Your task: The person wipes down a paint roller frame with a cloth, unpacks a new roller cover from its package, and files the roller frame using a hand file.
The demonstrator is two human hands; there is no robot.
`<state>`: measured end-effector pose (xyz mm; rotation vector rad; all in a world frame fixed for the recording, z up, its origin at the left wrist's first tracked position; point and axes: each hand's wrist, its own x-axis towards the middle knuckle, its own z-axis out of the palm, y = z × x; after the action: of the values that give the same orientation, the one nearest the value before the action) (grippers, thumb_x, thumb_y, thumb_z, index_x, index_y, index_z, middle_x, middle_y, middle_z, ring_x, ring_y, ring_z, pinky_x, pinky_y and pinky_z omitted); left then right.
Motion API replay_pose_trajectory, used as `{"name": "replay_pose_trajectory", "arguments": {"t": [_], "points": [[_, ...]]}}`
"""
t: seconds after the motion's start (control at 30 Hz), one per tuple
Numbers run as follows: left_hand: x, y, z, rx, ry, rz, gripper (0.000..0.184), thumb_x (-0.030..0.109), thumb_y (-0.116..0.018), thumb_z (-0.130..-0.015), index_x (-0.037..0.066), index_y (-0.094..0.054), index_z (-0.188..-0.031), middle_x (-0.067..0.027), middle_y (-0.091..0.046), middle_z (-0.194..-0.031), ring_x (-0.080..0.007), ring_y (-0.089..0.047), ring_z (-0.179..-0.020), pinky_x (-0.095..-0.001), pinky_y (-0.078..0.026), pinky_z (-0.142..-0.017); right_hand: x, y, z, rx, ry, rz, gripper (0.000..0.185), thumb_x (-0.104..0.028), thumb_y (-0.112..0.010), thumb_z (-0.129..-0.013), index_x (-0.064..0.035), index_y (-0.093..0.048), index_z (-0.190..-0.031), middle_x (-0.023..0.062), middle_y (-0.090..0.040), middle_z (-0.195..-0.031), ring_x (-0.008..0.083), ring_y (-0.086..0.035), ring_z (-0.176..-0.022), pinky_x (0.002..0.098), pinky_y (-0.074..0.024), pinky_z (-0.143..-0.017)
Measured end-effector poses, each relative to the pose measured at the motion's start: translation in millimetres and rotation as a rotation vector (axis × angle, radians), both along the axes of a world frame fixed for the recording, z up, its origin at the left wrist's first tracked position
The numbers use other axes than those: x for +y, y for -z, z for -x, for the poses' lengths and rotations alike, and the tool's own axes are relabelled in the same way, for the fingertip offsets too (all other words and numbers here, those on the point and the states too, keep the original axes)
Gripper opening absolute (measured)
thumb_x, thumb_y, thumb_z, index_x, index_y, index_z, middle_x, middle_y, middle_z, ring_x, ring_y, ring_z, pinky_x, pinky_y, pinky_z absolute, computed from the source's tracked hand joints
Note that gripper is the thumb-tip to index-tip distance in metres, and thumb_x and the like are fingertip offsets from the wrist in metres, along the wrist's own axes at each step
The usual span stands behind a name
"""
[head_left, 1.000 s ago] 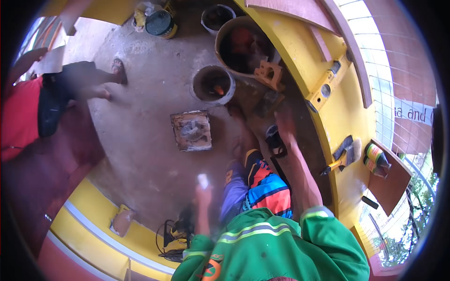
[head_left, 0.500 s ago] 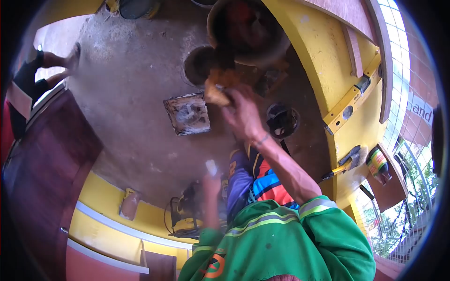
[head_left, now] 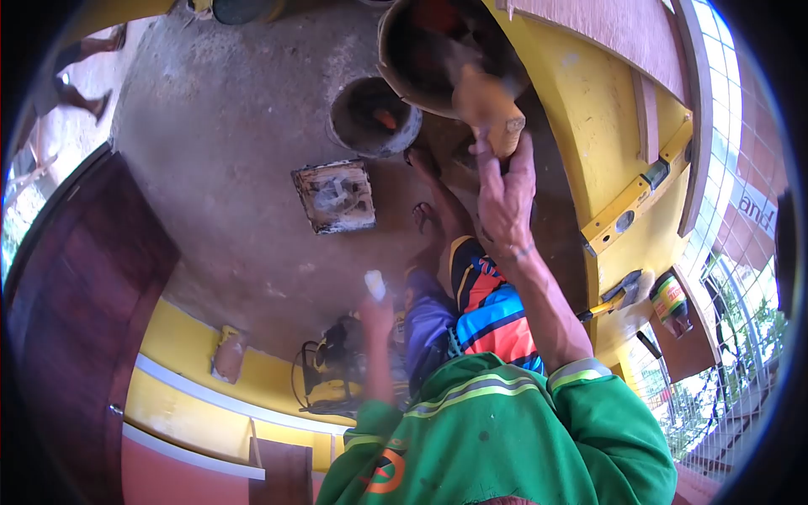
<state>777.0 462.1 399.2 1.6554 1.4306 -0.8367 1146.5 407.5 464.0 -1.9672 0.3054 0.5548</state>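
beneath us the grey floor point(head_left: 252, 151) carried most of the things, and the yellow ledge point(head_left: 555, 67) bounded its right side. by the floor's far right corner stood a large round tub point(head_left: 392, 69), with something reddish point(head_left: 433, 15) in its dark inside. beside the tub's near left edge we had a smaller bucket point(head_left: 402, 141), an orange thing point(head_left: 385, 119) inside it. nearer to us lay a square crusted board point(head_left: 345, 225), a grey patch point(head_left: 337, 197) at its middle, apart from both our hands. our right hand point(head_left: 507, 198) had its fingers wrapped around one end of an orange-brown block point(head_left: 491, 105), raised in front of the tub's near right edge; whether block and tub touched we could not tell. our left hand point(head_left: 376, 316), blurred over the floor's near part, seemed to grasp a small white piece point(head_left: 374, 284) by its lower end. as we judged it, the taking up was done, for both pieces were in our fingers; the setting down was left, for neither lay on anything we could see.
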Motion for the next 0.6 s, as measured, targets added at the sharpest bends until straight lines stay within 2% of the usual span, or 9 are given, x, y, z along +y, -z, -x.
{"name": "replay_pose_trajectory", "arguments": {"t": [0.03, 0.1, 0.2, 0.3, 0.4, 0.5, 0.53, 0.6], "points": [[3.8, -4.9, -9.6, -0.005, -0.010, 0.005, 0.033, 0.023, -0.065, -0.085, -0.002, -0.069, -0.106, -0.0180, -0.072, -0.084, -0.0335, -0.070, -0.081, -0.0415, -0.052, -0.074, -7.5, 20.1, -6.6, -0.169, -0.053, 0.030, 0.026, -0.018, -0.057, -0.098, -0.0014, -0.053, -0.118, 0.0066, -0.061, -0.100, 0.0143, -0.059, -0.085, 0.0278, -0.0469, -0.079], [5.2, -11.3, -23.4, -0.013, -0.016, -0.022, 0.032, 0.023, -0.066, -0.085, -0.003, -0.069, -0.104, -0.0191, -0.071, -0.083, -0.0345, -0.070, -0.080, -0.0416, -0.052, -0.074, -14.9, 25.6, -12.3, -0.055, 0.068, -0.083, 0.026, -0.017, -0.056, -0.098, -0.0008, -0.054, -0.119, 0.0065, -0.061, -0.103, 0.0144, -0.060, -0.085, 0.0280, -0.0477, -0.078], [4.5, -5.9, -24.3, 0.009, -0.002, -0.017, 0.032, 0.023, -0.066, -0.084, -0.004, -0.069, -0.101, -0.0204, -0.070, -0.082, -0.0346, -0.070, -0.081, -0.0419, -0.052, -0.074, -26.3, 33.1, -16.9, -0.027, 0.027, -0.121, 0.036, -0.021, -0.059, -0.097, 0.0008, -0.051, -0.124, 0.0117, -0.062, -0.108, 0.0175, -0.061, -0.086, 0.0307, -0.0490, -0.077], [1.4, -7.9, -30.0, -0.041, -0.057, -0.018, 0.030, 0.023, -0.066, -0.084, -0.004, -0.069, -0.097, -0.0203, -0.070, -0.081, -0.0325, -0.071, -0.081, -0.0422, -0.051, -0.074, -27.7, 44.7, -18.8, -0.033, -0.026, -0.153, 0.034, -0.019, -0.060, -0.097, 0.0014, -0.052, -0.123, 0.0116, -0.062, -0.111, 0.0181, -0.061, -0.087, 0.0322, -0.0493, -0.080], [0.9, -1.5, -30.1, -0.025, -0.064, -0.026, 0.029, 0.022, -0.066, -0.085, -0.004, -0.069, -0.095, -0.0195, -0.071, -0.081, -0.0295, -0.071, -0.080, -0.0416, -0.051, -0.073, -36.6, 71.1, -22.9, 0.004, -0.126, -0.090, 0.039, -0.015, -0.059, -0.096, 0.0019, -0.048, -0.130, 0.0144, -0.058, -0.123, 0.0201, -0.060, -0.101, 0.0329, -0.0490, -0.087], [6.2, -5.8, -36.0, -0.019, -0.094, -0.022, 0.028, 0.022, -0.066, -0.086, -0.004, -0.069, -0.096, -0.0180, -0.071, -0.081, -0.0272, -0.070, -0.078, -0.0401, -0.051, -0.072, -28.4, 91.7, -25.7, -0.388, -0.021, -0.171, 0.044, -0.010, -0.052, -0.099, 0.0018, -0.040, -0.139, 0.0150, -0.048, -0.136, 0.0219, -0.055, -0.118, 0.0317, -0.0497, -0.093], [8.8, -8.3, -42.7, -0.031, -0.117, -0.017, 0.028, 0.021, -0.066, -0.087, -0.004, -0.070, -0.097, -0.0173, -0.071, -0.081, -0.0266, -0.070, -0.077, -0.0394, -0.051, -0.072, -32.6, 88.7, -22.5, -0.311, 0.009, -0.121, 0.051, -0.009, -0.051, -0.099, 0.0024, -0.031, -0.145, 0.0181, -0.042, -0.141, 0.0248, -0.051, -0.123, 0.0342, -0.0473, -0.099], [9.5, -3.6, -44.3, -0.034, -0.148, -0.011, 0.028, 0.022, -0.066, -0.088, -0.004, -0.070, -0.097, -0.0164, -0.071, -0.080, -0.0238, -0.070, -0.076, -0.0377, -0.051, -0.071, -38.0, 89.1, -6.5, -0.274, 0.041, -0.009, 0.048, -0.010, -0.050, -0.099, 0.0026, -0.034, -0.143, 0.0173, -0.045, -0.139, 0.0250, -0.052, -0.122, 0.0353, -0.0461, -0.100]]}}
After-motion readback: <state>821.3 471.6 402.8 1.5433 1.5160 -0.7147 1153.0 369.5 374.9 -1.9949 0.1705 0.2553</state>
